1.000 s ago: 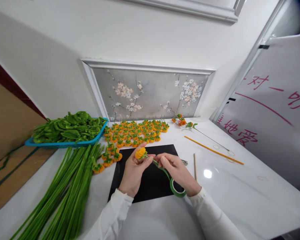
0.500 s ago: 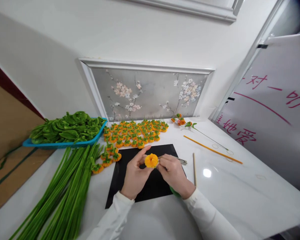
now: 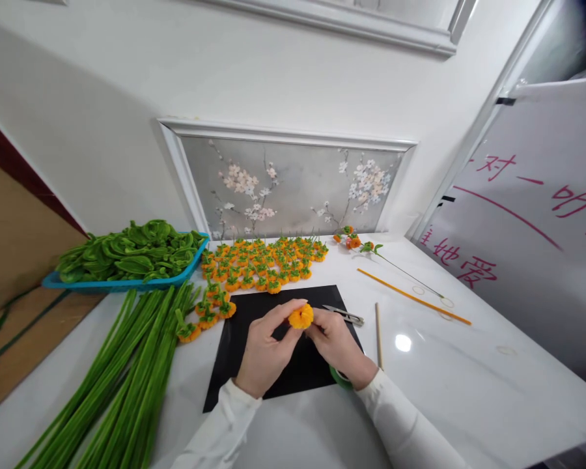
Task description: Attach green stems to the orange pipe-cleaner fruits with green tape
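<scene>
A: In the head view, what is the left hand [image 3: 264, 352] doing?
B: Its thumb and fingers are clamped on an orange flower [image 3: 301, 317], with the petals facing the camera.

A: And the right hand [image 3: 340, 344]?
B: Its thumb and fingertips are together, right beside the flower. I can't tell what is pinched between them, because the fingers and the petals hide it.

A: Where exactly is the flower?
B: Up in the hands, above the black mat [image 3: 227, 358] on the white table [image 3: 444, 404].

A: What lies close by?
B: Metal snips [image 3: 352, 318] at the mat's right side, a roll of green tape [image 3: 340, 380] partly hidden under the right hand, and a wooden stick [image 3: 379, 335] farther right.

A: And on the left?
B: A bundle of long green stems [image 3: 122, 384], with a blue tray [image 3: 173, 284] of green leaves [image 3: 139, 254] behind it.

A: Beyond the mat?
B: Many small orange blooms [image 3: 273, 286] with green bases, grouped on the table. To their right are a flower spray [image 3: 353, 242] on a thin stem and, nearer the camera, an orange strip [image 3: 415, 297] lying at a slant.
</scene>
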Motion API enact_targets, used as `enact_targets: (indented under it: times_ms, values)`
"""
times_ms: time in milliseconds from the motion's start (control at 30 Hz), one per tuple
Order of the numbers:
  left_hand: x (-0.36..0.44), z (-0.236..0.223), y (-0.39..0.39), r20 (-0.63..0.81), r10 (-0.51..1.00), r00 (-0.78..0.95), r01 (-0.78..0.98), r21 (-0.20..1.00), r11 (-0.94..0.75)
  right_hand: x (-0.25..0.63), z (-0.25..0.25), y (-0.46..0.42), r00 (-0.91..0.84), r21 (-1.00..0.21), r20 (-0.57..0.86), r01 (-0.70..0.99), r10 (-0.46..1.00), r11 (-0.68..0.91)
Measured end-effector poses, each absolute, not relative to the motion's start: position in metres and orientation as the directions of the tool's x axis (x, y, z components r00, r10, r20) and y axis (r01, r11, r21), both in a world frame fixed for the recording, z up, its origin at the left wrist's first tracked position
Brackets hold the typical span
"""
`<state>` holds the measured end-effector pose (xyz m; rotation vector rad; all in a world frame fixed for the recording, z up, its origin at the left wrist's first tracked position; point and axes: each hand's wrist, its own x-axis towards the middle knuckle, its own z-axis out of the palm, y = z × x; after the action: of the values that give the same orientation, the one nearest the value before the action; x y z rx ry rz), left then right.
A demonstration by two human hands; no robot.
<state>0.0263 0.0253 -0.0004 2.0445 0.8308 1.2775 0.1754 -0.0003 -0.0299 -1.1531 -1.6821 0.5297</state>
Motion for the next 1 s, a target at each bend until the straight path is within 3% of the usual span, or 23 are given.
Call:
enact_targets:
  times_ms: [100, 200, 333, 533, 733, 867, 1000]
  values:
    - [0.025, -0.001, 0.026, 0.614, 0.704, 0.358, 0.202, 0.685, -0.7, 0.18, -0.022, -0.002, 0.006, -0.857, 0.439, 0.301, 0.898, 0.417]
    - [0.023, -0.003, 0.028, 0.687, 0.632, 0.357, 0.232, 0.59, -0.773, 0.181, -0.011, -0.007, 0.138, -0.947, 0.318, 0.001, 0.938, 0.321]
    - [0.024, -0.008, 0.032, 0.744, 0.535, 0.4, 0.3, 0.445, -0.844, 0.177, 0.0, -0.014, 0.078, -0.947, 0.188, -0.251, 0.979, 0.201]
    - [0.024, -0.011, 0.033, 0.74, 0.469, 0.483, 0.381, 0.304, -0.873, 0.174, 0.003, -0.015, 0.021, -0.946, 0.129, -0.297, 0.991, 0.129]
    - [0.023, -0.013, 0.034, 0.742, 0.405, 0.534, 0.378, 0.219, -0.9, 0.176, -0.001, -0.011, 0.075, -0.968, 0.141, -0.196, 0.987, 0.154]
    - [0.025, -0.017, 0.034, 0.737, 0.405, 0.542, 0.377, 0.218, -0.9, 0.177, -0.004, -0.01, 0.09, -0.975, 0.111, -0.181, 0.99, 0.126]
    - [0.027, -0.018, 0.032, 0.739, 0.45, 0.501, 0.35, 0.302, -0.887, 0.177, -0.003, -0.009, 0.084, -0.966, 0.097, -0.234, 0.992, 0.114]
